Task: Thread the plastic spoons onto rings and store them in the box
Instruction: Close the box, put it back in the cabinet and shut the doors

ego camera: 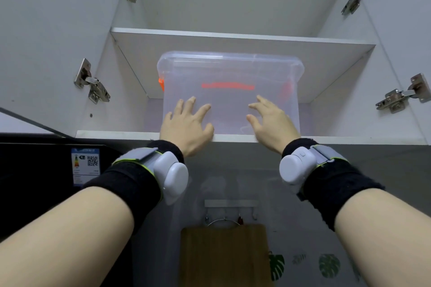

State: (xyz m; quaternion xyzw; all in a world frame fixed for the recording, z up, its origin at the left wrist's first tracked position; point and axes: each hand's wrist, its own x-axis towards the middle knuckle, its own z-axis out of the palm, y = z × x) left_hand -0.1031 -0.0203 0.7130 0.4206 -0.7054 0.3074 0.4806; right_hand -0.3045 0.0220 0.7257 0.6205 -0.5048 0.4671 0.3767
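A translucent plastic box with a lid and orange clasps and handle sits on the lower shelf of an open wall cabinet above me. My left hand lies flat against the box's near wall, fingers spread and straight. My right hand presses the same wall further right, fingers also spread. Both wrists wear black bands with white trackers. No spoons or rings can be made out through the cloudy plastic.
The cabinet's shelf edge runs under my hands, an upper shelf just above the box. Both doors stand open with metal hinges. Below hang a wooden cutting board and a hook rail; a black appliance is at left.
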